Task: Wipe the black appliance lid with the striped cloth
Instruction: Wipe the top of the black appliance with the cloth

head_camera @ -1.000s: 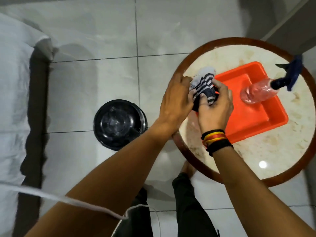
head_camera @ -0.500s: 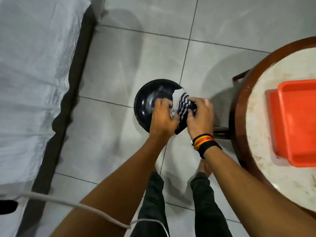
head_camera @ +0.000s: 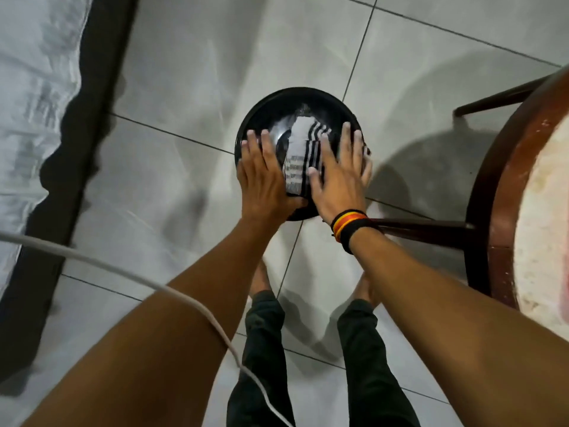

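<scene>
The round black appliance lid (head_camera: pixel 264 118) sits low on the tiled floor in front of my feet. The striped cloth (head_camera: pixel 303 151), grey-white with black bands, lies spread over the middle of the lid. My left hand (head_camera: pixel 263 180) rests flat on the lid's left side with fingers apart, beside the cloth. My right hand (head_camera: pixel 340 177), with coloured wristbands, presses flat on the cloth's right edge, thumb and forefinger on the fabric. The lid's near part is hidden under both hands.
A round wooden-rimmed table (head_camera: pixel 489 192) with a pale marble top stands at the right; its dark crossbar (head_camera: pixel 428 227) reaches toward my right wrist. A white sheet with a dark edge (head_camera: pixel 34 87) fills the left. A white cable (head_camera: pixel 123 272) crosses my left forearm.
My hands have come from the table down onto the lid. The bunched cloth is now spread flat on the lid and both hands have flattened out. The view has swung left.
</scene>
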